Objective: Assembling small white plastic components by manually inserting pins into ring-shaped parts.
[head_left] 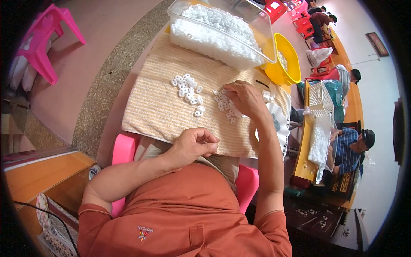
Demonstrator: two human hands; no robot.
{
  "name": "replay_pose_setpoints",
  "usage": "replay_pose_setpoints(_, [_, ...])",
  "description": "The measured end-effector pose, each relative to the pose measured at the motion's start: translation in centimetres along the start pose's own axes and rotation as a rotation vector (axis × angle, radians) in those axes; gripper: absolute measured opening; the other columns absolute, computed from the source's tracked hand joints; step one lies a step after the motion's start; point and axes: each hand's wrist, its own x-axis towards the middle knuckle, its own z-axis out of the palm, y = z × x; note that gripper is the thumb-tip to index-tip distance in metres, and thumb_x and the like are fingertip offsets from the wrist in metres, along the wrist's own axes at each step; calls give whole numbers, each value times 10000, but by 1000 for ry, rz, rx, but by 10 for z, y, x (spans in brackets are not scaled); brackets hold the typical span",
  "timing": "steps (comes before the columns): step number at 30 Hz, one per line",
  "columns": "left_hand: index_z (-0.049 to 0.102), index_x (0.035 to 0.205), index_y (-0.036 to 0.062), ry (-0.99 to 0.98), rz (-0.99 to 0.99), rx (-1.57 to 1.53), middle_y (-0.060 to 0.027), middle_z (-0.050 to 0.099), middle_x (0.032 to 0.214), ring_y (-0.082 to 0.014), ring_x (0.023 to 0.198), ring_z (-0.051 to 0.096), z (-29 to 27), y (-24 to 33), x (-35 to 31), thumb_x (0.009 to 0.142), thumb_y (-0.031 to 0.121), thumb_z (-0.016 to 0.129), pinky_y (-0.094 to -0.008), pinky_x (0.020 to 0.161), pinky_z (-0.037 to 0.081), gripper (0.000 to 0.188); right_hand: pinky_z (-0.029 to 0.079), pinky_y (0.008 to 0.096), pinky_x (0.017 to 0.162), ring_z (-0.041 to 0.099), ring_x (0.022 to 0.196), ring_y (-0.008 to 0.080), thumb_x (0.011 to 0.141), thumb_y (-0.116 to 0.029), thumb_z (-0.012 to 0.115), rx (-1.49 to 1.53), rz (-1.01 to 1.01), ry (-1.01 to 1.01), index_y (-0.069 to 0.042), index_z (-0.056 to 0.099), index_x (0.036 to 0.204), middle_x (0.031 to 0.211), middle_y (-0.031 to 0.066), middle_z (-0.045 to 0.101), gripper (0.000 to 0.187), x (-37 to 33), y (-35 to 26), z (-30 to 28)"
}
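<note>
A cluster of small white oval plastic pieces with two holes each point(187, 91) lies on the striped towel point(150, 107) covering the table. To its right is a second pile of small white plastic parts point(222, 103), partly hidden by my right hand point(246, 97). The fingertips of that hand are bent together at the pile's far side; whatever they pinch is too small to make out. Close to the towel's near edge, my left hand point(196, 143) is curled with thumb and forefinger close together. Anything between them cannot be made out.
A clear bin full of white pieces point(214, 36) stands at the table's far end, beside a yellow basin point(289, 60). A white printed bag point(280, 122) lies at the right edge. Another person point(346, 143) sits at a table further right. A pink stool point(47, 36) stands far left.
</note>
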Motion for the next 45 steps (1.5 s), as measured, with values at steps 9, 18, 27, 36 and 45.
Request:
replay_pose_setpoints(9, [608, 1019, -34, -10, 7, 26, -98, 648, 980, -100, 812, 622, -2, -1, 1, 903, 81, 652, -237, 731, 524, 170, 496, 439, 811, 631, 940, 355, 876, -160, 557, -52, 65, -108, -90, 668, 1047, 1005, 151, 668, 215, 5, -5, -3])
replay_pose_setpoints(18, [601, 1013, -32, -23, 19, 6, -104, 647, 979, -102, 816, 623, -2, -3, 1, 900, 76, 652, -238, 729, 525, 164, 485, 450, 791, 623, 919, 375, 903, -204, 567, 23, 96, -116, -74, 643, 1006, 978, 163, 663, 183, 1, 4, -5])
replay_pose_setpoints(27, [611, 1005, -22, 3, -5, 20, -109, 641, 1038, -113, 836, 634, -2, 0, 0, 889, 69, 662, -243, 744, 540, 156, 499, 456, 759, 643, 875, 371, 879, -186, 569, 23, 104, -8, -79, 667, 1000, 902, 184, 676, 190, 3, 4, -3])
replay_pose_setpoints(36, [627, 988, -18, 25, -16, 21, -106, 639, 1057, -103, 815, 624, 0, -1, 2, 858, 42, 679, -237, 742, 542, 152, 506, 452, 767, 646, 876, 361, 871, -239, 560, -46, 107, -124, -118, 701, 994, 927, 162, 687, 223, 5, 0, -2])
replay_pose_setpoints(45, [624, 988, -8, 8, -4, -12, -104, 637, 1065, -105, 818, 628, -2, -4, 2, 870, 49, 673, -238, 736, 543, 140, 493, 480, 757, 629, 871, 382, 867, -227, 550, -118, 107, -157, -91, 675, 928, 905, 175, 673, 195, 8, -14, -1])
